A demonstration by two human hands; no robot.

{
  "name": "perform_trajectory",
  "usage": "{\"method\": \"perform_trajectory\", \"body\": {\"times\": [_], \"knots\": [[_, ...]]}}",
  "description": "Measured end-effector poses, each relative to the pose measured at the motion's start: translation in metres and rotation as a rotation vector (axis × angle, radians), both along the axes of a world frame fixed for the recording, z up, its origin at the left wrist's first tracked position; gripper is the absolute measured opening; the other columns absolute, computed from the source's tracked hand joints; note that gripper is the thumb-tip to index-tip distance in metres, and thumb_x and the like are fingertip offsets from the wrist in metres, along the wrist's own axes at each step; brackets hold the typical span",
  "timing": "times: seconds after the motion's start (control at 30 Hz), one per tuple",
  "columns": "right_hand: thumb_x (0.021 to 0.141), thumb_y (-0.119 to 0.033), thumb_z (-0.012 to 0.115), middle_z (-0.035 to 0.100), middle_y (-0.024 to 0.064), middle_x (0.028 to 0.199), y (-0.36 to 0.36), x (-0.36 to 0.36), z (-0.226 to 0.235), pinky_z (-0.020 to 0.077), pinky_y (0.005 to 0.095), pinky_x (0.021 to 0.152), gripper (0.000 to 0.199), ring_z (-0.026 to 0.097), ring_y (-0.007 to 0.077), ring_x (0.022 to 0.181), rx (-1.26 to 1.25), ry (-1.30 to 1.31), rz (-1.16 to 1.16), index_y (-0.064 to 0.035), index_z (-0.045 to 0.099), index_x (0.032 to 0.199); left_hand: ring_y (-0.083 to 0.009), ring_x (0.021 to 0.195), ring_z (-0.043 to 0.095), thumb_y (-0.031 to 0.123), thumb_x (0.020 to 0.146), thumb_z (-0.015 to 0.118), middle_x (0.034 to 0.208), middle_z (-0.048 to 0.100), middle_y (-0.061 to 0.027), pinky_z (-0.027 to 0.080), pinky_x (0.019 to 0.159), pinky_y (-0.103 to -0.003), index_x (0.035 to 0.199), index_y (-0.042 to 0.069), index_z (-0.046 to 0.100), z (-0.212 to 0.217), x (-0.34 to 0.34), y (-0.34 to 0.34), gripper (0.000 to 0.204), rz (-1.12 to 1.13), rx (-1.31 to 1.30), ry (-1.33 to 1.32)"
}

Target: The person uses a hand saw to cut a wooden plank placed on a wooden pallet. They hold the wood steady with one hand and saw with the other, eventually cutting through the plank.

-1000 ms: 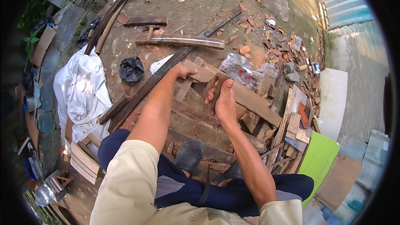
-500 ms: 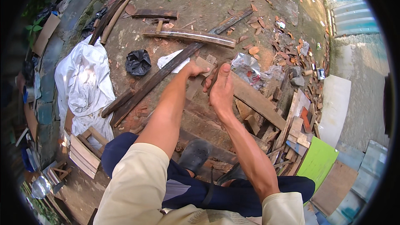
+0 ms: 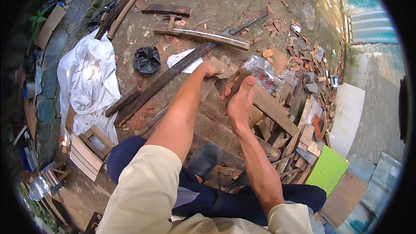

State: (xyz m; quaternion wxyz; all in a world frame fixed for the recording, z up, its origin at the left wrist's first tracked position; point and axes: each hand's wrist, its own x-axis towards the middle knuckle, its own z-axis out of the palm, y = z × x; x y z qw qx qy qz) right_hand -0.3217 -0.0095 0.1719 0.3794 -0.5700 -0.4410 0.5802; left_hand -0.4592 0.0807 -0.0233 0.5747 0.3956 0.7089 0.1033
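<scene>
My left hand [image 3: 211,68] is closed on the far end of a brown wooden plank [image 3: 273,107], which slants down to the right across a pile of wood. In my right hand [image 3: 241,103] is the wooden handle of a handsaw [image 3: 238,82], fingers wrapped round it and thumb up. Only a short dark part of its blade shows, beside the plank near my left hand; the rest is hidden. The two hands are close together but apart.
A long dark beam [image 3: 173,71] lies diagonally left of my hands. Beyond it are a hammer [image 3: 171,19] and a pale-edged timber [image 3: 203,36]. A black plastic bag [image 3: 146,60] and white cloth [image 3: 89,82] lie left. Wood scraps [image 3: 310,136] and a green panel [image 3: 328,168] are right.
My right hand has drawn back toward me with the saw, and more of its handle shows. My left hand keeps its hold on the plank. The whole view has shifted slightly.
</scene>
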Motion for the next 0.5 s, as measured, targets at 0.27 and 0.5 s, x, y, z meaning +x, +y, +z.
{"method": "perform_trajectory", "body": {"times": [0.27,0.5], "knots": [[0.103,-0.072,0.028,0.052,0.0052,0.069,-0.011,0.006,-0.002,0.0455,0.0306,0.055,0.073,0.054,0.0152,0.059,0.044,0.087,-0.048,-0.0023,0.049,0.096,-0.0345,0.125,0.063,0.067,0.078,0.077,0.137,0.065,-0.0211,0.05,0.105,-0.044,0.133,0.004,0.067,0.005,0.003,0.004,0.085,-0.153,-0.018,0.113],[0.097,-0.081,0.026,0.054,0.0052,0.069,0.003,0.003,-0.042,0.0394,0.0292,0.04,0.081,0.057,0.0158,0.058,0.059,-0.086,0.006,-0.004,0.049,0.088,-0.0332,0.139,0.053,0.07,0.08,0.073,0.151,0.055,-0.0163,0.044,0.113,-0.044,0.144,0.008,0.059,-0.028,0.01,0.021,0.09,-0.315,-0.013,0.159]]}}
